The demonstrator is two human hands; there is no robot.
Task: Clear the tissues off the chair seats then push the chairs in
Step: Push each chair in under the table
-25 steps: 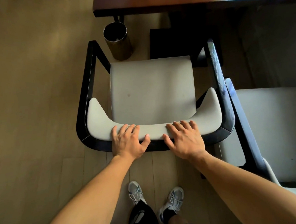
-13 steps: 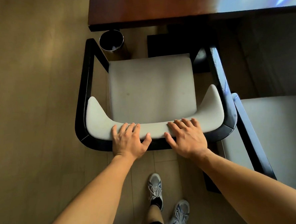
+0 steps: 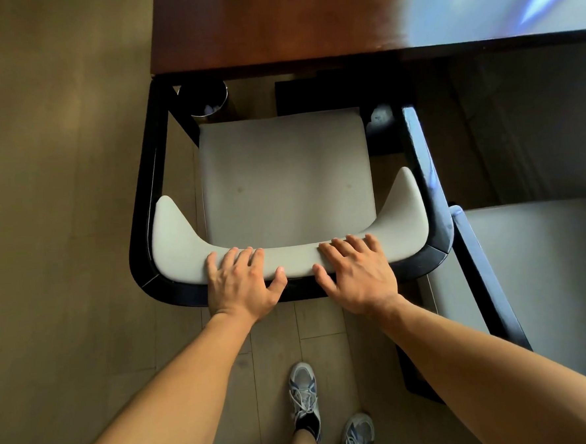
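A black-framed armchair with a bare grey seat (image 3: 285, 174) stands in front of me, facing a dark wooden table (image 3: 272, 24). The front ends of its arms sit right at the table's edge. My left hand (image 3: 242, 286) and my right hand (image 3: 357, 279) rest side by side on top of the grey padded backrest (image 3: 179, 242), fingers draped over the pad and thumbs behind it. No tissue lies on this seat. Inside a dark round bin (image 3: 205, 100), half under the table by the chair's left arm, sits a white wad.
A second chair of the same kind, grey seat (image 3: 542, 275), stands close on the right, farther out from the table. A pale crumpled thing (image 3: 379, 115) shows past the first seat's right front corner. My shoes (image 3: 304, 396) are on the wooden floor behind the chair.
The chair has slid forward toward the table with both hands on its backrest. The bin is now partly under the table edge, and I have stepped forward.
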